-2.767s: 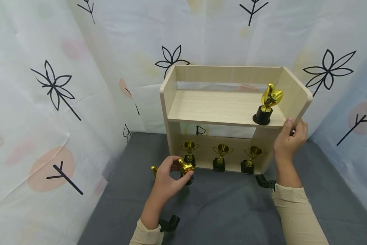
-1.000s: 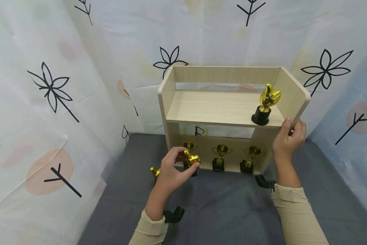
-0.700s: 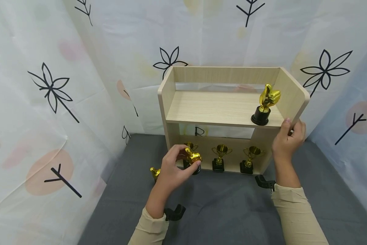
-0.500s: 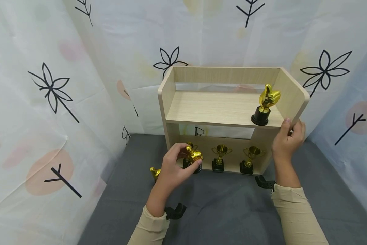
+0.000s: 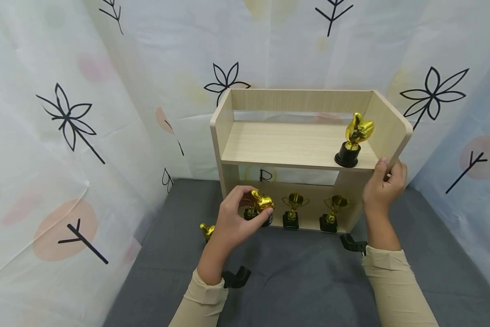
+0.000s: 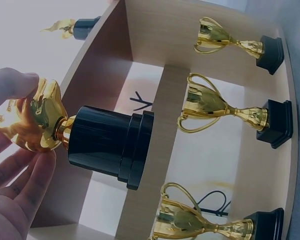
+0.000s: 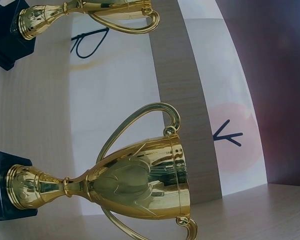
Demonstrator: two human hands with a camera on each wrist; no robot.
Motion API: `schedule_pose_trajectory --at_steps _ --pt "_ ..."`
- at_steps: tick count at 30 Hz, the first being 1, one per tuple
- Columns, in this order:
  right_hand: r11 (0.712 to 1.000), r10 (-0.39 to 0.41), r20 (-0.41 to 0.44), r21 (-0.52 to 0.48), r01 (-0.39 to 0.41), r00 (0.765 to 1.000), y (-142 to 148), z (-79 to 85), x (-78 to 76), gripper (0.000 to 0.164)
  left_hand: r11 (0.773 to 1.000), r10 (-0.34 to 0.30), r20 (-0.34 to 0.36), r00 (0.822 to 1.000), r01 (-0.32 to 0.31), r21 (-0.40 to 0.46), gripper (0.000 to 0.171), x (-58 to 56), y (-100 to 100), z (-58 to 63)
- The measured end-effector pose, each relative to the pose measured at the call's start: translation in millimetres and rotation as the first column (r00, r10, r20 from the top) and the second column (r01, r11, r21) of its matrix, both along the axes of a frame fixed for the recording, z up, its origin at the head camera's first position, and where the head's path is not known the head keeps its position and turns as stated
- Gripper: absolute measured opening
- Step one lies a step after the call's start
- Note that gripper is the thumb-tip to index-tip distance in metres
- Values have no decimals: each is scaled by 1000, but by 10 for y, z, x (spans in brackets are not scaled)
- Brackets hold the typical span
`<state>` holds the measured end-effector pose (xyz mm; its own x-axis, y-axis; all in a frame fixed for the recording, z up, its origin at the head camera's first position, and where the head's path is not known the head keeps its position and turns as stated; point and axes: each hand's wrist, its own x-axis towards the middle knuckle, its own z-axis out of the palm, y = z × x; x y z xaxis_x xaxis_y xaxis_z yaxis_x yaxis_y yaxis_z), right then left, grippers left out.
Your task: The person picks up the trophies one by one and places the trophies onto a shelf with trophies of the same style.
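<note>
Between the thumb and fingers of my left hand (image 5: 237, 220) is a gold thumbs-up trophy (image 5: 263, 201), gripped by its gold part. Its round black base (image 6: 110, 142) hangs free in the left wrist view, in front of the lower compartment. My right hand (image 5: 385, 187) holds the right side panel of the wooden shelf (image 5: 298, 141) near the upper board's front corner. A second thumbs-up trophy (image 5: 353, 136) stands upright at the right end of the upper board. Partly hidden behind my left forearm, another thumbs-up trophy (image 5: 206, 230) is on the grey cloth.
Along the lower compartment stand a left cup trophy (image 5: 251, 212), mostly hidden by my left hand, a middle cup trophy (image 5: 295, 210) and a right cup trophy (image 5: 331, 213). Grey cloth (image 5: 302, 281) covers the table. Patterned white fabric (image 5: 179, 54) hangs behind and beside the shelf.
My left hand has lifted the thumbs-up trophy and carried it up and to the right, now in front of the left cup trophy. My right hand stays on the shelf's side panel.
</note>
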<state>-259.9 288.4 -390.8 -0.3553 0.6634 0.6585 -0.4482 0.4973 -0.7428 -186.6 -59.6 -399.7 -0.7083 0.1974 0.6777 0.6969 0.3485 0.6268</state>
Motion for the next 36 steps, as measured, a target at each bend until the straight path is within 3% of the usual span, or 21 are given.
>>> schedule_pose_trajectory --at_steps 15,22,36 --pt "1000 -6 1 -6 6 1000 18 -21 -31 15 1000 -23 -41 999 23 -7 49 -41 56 166" --pt "1000 -4 8 -5 4 1000 -3 -1 -3 25 999 -46 -49 998 46 -3 48 -48 74 215" --pt "1000 -14 -4 -15 14 1000 9 -4 -14 30 997 -70 -71 995 71 16 46 -92 115 306"
